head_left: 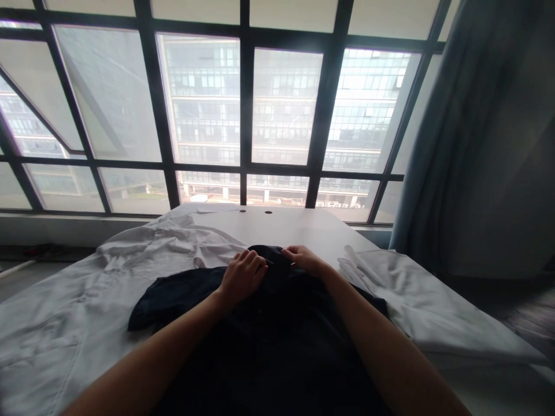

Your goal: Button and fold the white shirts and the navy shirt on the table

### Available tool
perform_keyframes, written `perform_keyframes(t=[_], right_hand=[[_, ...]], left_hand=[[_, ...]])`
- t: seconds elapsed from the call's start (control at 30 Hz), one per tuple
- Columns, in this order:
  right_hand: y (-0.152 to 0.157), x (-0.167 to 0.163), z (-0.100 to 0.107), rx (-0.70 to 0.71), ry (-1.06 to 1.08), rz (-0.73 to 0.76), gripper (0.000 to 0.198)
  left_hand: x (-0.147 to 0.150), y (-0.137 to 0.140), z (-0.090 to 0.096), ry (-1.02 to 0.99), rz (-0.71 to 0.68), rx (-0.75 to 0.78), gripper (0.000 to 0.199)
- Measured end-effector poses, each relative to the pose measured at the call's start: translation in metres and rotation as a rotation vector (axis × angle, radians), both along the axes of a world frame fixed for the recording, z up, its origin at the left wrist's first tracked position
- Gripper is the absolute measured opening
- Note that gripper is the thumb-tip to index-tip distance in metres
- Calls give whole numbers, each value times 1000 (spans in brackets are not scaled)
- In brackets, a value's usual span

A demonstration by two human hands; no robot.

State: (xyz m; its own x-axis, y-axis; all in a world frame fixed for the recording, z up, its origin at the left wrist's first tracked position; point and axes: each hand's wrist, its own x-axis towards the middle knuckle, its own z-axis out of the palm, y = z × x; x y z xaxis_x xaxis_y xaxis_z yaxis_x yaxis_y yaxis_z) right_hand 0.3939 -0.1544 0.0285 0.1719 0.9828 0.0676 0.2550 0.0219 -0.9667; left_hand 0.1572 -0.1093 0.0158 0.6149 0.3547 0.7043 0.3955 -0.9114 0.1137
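A dark navy shirt [277,341] lies spread on a white table [303,228] in front of me. My left hand [241,276] rests on the shirt near its collar, fingers curled into the cloth. My right hand [303,258] pinches the collar edge at the far end of the shirt. Both hands sit close together at the neckline. A short sleeve of the dark shirt sticks out to the left.
A crumpled white garment [108,277] covers the table's left side. Another folded white garment [416,300] lies at the right. A large gridded window [243,115] stands beyond the table, and a grey-blue curtain [485,133] hangs at the right.
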Motion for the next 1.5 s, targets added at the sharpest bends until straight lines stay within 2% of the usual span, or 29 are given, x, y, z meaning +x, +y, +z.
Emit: perform_keyframes(t=[0.07,0.13,0.33,0.5,0.67,0.77,0.87,0.97,1.03,1.1,1.2,1.27,1.33,1.4,1.5], right_hand=[[1,-3,1,18,61,-32,32],[2,-6,1,32,114,-48,32],[6,-10,-2,24,246,-130,31],[12,-10,-4,46,405,-210,19],[17,-11,-7,93,441,-270,16],[18,-14,-9,138,262,-244,25],[14,-15,-6,284,-203,-221,32],[4,-14,2,472,-624,-78,41],[-3,-13,9,501,-794,39,46],[-9,-12,14,451,-906,118,42],[-13,-11,15,322,-994,181,26],[-14,-10,16,264,-996,217,21],[-16,-11,20,265,-965,235,16],[-21,-14,29,307,-972,202,10],[-31,-24,45,350,-1153,67,10]], left_hand=[[6,-11,-2,71,-27,-20,20],[11,-15,-4,86,13,-73,22],[10,-14,-6,105,-27,-195,28],[7,-15,-9,119,-45,-196,19],[5,-12,-14,174,44,-153,13],[5,-12,-16,206,77,-98,10],[5,-14,-16,214,84,-52,10],[5,-17,-16,202,84,-33,9],[5,-17,-17,184,88,-26,11],[5,-17,-18,157,93,-23,14],[2,-12,-19,118,64,-33,19],[-3,-4,-17,120,-19,-32,22],[-10,7,-13,163,-123,-34,24],[-19,18,-7,241,-186,-43,30],[-26,28,1,378,-184,-17,38]])
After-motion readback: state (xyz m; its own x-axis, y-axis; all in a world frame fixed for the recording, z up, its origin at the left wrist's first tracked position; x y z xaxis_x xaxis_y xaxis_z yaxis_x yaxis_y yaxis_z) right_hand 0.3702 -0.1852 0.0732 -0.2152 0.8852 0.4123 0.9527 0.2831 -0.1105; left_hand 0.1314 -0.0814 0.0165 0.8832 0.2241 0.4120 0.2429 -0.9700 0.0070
